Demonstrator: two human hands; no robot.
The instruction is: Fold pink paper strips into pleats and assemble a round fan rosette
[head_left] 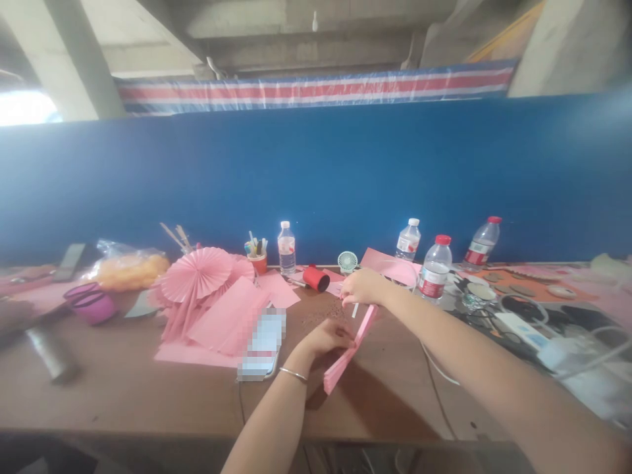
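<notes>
A pleated pink paper strip [340,368], folded into a narrow stack, is held at a slant above the brown table. My left hand [328,337] is closed around its middle, thumb and fingers pinching the folds. At the strip's upper end is my right hand [364,287], its fingers curled down and pressed together. A short white strip [355,310], like a piece of tape, hangs just beneath these fingers; the exact grip on it is partly hidden. Pink paper fans [200,273] and flat pink sheets [222,322] lie to the left.
A phone [264,345] lies left of my left hand. Behind stand a water bottle [286,250], a red roll [316,279], a small fan [347,261] and a pen cup [257,261]. Bottles [435,273], cables and a power strip [521,329] crowd the right. A blue partition [316,171] borders the table.
</notes>
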